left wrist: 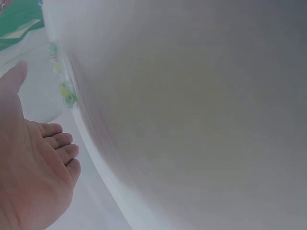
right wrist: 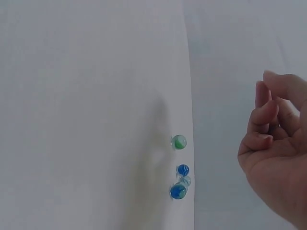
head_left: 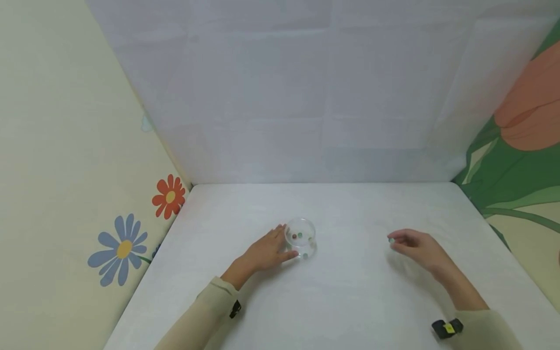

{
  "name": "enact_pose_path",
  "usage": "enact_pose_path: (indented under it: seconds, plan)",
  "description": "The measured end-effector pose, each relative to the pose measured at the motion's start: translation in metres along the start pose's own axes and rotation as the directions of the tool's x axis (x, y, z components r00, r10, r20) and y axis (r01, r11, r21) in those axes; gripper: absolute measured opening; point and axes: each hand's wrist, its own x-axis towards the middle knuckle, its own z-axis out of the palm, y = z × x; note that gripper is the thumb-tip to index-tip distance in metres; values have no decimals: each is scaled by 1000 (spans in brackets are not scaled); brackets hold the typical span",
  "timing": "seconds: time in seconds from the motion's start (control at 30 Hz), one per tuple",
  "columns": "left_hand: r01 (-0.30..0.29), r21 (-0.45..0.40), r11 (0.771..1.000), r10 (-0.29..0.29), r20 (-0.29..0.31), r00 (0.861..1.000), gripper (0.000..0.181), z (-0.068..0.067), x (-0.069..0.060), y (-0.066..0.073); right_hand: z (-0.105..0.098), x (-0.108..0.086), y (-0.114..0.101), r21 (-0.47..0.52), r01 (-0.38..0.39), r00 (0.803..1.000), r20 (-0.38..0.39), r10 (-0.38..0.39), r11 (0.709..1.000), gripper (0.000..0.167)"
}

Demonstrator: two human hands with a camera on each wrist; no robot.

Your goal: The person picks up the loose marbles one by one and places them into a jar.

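A clear round container (head_left: 300, 232) stands on the white table with several small coloured marbles (head_left: 300, 235) inside it. Against its left side my left hand (head_left: 264, 250) rests with the fingers straight, the thumb (left wrist: 20, 72) reaching across its near side. Off to the right, my right hand (head_left: 413, 248) is raised above the table and pinches a small blue-green marble (head_left: 391, 240) at the fingertips. The right wrist view shows no marble between those fingers. A green marble (right wrist: 179, 142) and blue marbles (right wrist: 178, 191) lie on the table below that hand; the hand hides them in the head view.
A white cloth covers the table (head_left: 341, 301) and a white sheet (head_left: 262, 97) hangs behind it. Walls with painted flowers (head_left: 124, 249) border both sides. Dark straps (head_left: 447, 329) sit on both wrists.
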Motion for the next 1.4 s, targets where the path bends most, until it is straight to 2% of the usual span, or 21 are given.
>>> enact_pose_path:
  seconds: [0.4, 0.6, 0.93, 1.17, 1.4]
  plan:
    - [-4, 4, 1000, 4, -5, 1000, 98, 0, 0, 0, 18, 2, -24, 51, 23, 1000, 6, -24, 998, 35]
    - [-6, 1, 1000, 6, -9, 1000, 98, 0, 0, -1, 27, 6, -35, 41, 31, 999, 16, -31, 999, 31]
    - [-18, -14, 1000, 18, -24, 1000, 97, 1, 1, -3, 35, 13, -41, 66, 48, 998, 43, -51, 997, 29]
    - [7, -21, 1000, -7, -9, 1000, 97, 2, 1, -1, 44, 19, -45, 95, 65, 995, 75, -72, 993, 30]
    - [5, -23, 1000, -5, -11, 1000, 98, 2, 1, -1, 52, 23, -52, 85, 68, 993, 91, -75, 994, 29]
